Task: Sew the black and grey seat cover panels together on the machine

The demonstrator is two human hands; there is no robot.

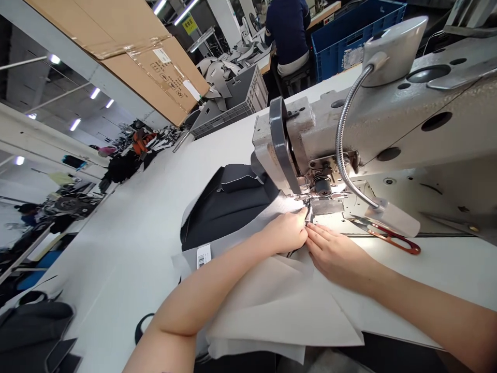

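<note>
Under the lit head of an industrial sewing machine (pixel 310 181) lies a dark grey padded fabric piece (pixel 233 207) with a light grey backing. My left hand (pixel 287 231) is closed on the fabric's edge just in front of the needle area, its fingers curled. Beside it, my right hand (pixel 339 256) lies with its fingers stretched out together, the tips touching the same edge; its thumb is hidden. Light grey sheeting (pixel 279 305) spreads below both hands toward the table's front. A white barcode label (pixel 203 255) shows near my left forearm.
Orange-handled thread snips (pixel 392 238) lie right of my right hand, below a flexible-neck lamp (pixel 396 217). A cardboard box (pixel 155 77), a grey crate (pixel 233 106) and a blue crate (pixel 353 39) stand farther back. A seated person (pixel 287 31) works beyond. Dark pieces (pixel 34 331) lie lower left.
</note>
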